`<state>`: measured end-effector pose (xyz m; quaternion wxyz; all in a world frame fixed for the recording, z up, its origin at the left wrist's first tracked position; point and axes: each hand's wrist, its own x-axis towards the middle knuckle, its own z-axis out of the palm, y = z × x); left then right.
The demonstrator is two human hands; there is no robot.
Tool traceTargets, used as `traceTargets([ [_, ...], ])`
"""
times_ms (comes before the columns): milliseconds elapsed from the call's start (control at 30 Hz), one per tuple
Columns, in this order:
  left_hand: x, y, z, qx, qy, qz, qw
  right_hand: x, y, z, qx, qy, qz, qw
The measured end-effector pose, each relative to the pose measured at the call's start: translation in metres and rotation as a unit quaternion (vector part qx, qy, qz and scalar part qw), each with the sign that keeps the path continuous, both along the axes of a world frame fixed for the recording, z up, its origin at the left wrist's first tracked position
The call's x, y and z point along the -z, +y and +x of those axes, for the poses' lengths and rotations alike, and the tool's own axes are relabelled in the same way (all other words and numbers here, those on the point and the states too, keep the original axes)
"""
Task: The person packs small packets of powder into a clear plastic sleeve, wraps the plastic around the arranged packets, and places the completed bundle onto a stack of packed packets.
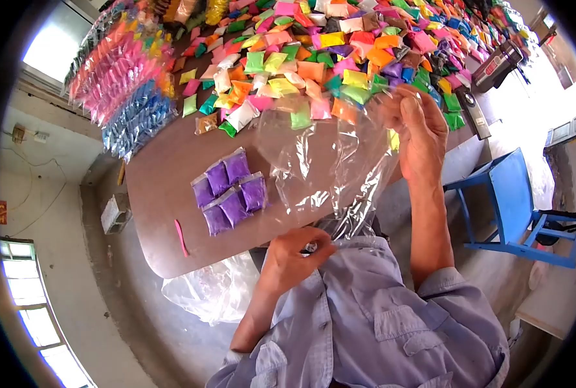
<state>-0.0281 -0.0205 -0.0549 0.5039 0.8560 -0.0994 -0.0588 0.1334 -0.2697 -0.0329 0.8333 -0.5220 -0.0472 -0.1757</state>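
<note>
A large clear plastic bag (pixel 356 168) stretches over the table edge in front of my body. My right hand (pixel 424 132) is raised at its upper right end, with thumb and fingers pinched on the film. Lower down, near my shirt, my left hand (pixel 296 257) has its fingers curled together, and a shiny bit of the film shows between them. Left of the bag, several purple packets (pixel 234 205) lie side by side in two rows on the brown table (pixel 165 187). A pink plastic stick (pixel 181 237) rests near the table's front left corner.
Many small coloured packets (pixel 314 70) are heaped across the far table. Strips of pink and blue packets (pixel 139 116) are stacked at the back left. A dark flask (pixel 497 64) stands at right. A blue chair (pixel 511 194) is beside the table; white plastic (pixel 213 288) lies below.
</note>
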Motion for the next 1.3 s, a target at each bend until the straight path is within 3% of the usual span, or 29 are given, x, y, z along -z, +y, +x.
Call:
traceTargets([
  [233, -0.005, -0.007, 0.007, -0.036, -0.068, 0.021, 0.997, 0.017, -0.003, 0.002, -0.166, 0.015, -0.04, 0.985],
  [267, -0.005, -0.01, 0.007, -0.032, -0.068, 0.022, 0.997, 0.017, 0.008, -0.007, -0.132, 0.066, -0.055, 0.988],
  [367, -0.006, -0.017, 0.012, -0.086, -0.069, -0.005, 0.994, 0.033, 0.006, -0.035, -0.173, 0.14, -0.075, 0.972],
  [433, -0.007, -0.021, 0.022, -0.109, -0.157, 0.014, 0.981, 0.05, 0.005, -0.058, -0.176, 0.139, -0.108, 0.968],
  [500, -0.002, -0.027, 0.028, -0.12, -0.165, 0.017, 0.979, 0.067, 0.005, -0.08, -0.222, 0.177, -0.08, 0.955],
  [567, -0.001, -0.033, 0.032, -0.124, -0.174, 0.018, 0.977, 0.078, 0.004, -0.096, -0.185, 0.191, -0.124, 0.956],
  [667, -0.002, -0.037, 0.03, -0.15, -0.078, -0.059, 0.984, 0.078, -0.002, -0.1, -0.117, 0.204, -0.168, 0.957],
  [733, -0.002, -0.029, 0.03, -0.06, 0.035, -0.071, 0.995, 0.074, -0.007, -0.099, -0.082, 0.201, -0.165, 0.962],
  [767, -0.004, -0.027, 0.033, -0.055, 0.035, -0.068, 0.996, 0.072, -0.011, -0.097, -0.085, 0.179, -0.179, 0.964],
  [833, -0.009, -0.019, 0.038, 0.036, 0.129, -0.251, 0.959, 0.067, -0.021, -0.094, -0.087, 0.158, -0.191, 0.965],
  [900, -0.014, -0.004, 0.049, 0.072, 0.17, -0.296, 0.937, 0.063, -0.04, -0.09, -0.153, 0.171, -0.165, 0.959],
  [967, -0.023, 0.005, 0.057, 0.096, 0.183, -0.189, 0.96, 0.062, -0.053, -0.087, -0.177, 0.192, -0.112, 0.959],
  [1033, -0.023, 0.003, 0.062, 0.116, 0.198, -0.167, 0.959, 0.067, -0.061, -0.083, -0.218, 0.188, -0.095, 0.953],
  [1067, -0.022, -0.006, 0.065, 0.143, 0.028, -0.005, 0.989, 0.073, -0.064, -0.082, -0.228, 0.205, -0.105, 0.946],
  [1100, -0.021, -0.014, 0.067, 0.162, -0.145, 0.154, 0.964, 0.072, -0.064, -0.084, -0.227, 0.208, -0.105, 0.946],
  [1133, -0.005, -0.015, 0.072, 0.224, -0.244, 0.305, 0.893, 0.072, -0.064, -0.087, -0.234, 0.239, -0.13, 0.934],
  [1233, -0.007, -0.031, 0.071, 0.245, -0.306, 0.329, 0.859, 0.074, -0.061, -0.092, -0.246, 0.269, -0.165, 0.917],
  [1300, -0.003, -0.041, 0.075, 0.252, -0.306, 0.308, 0.865, 0.074, -0.061, -0.094, -0.251, 0.269, -0.177, 0.913],
])
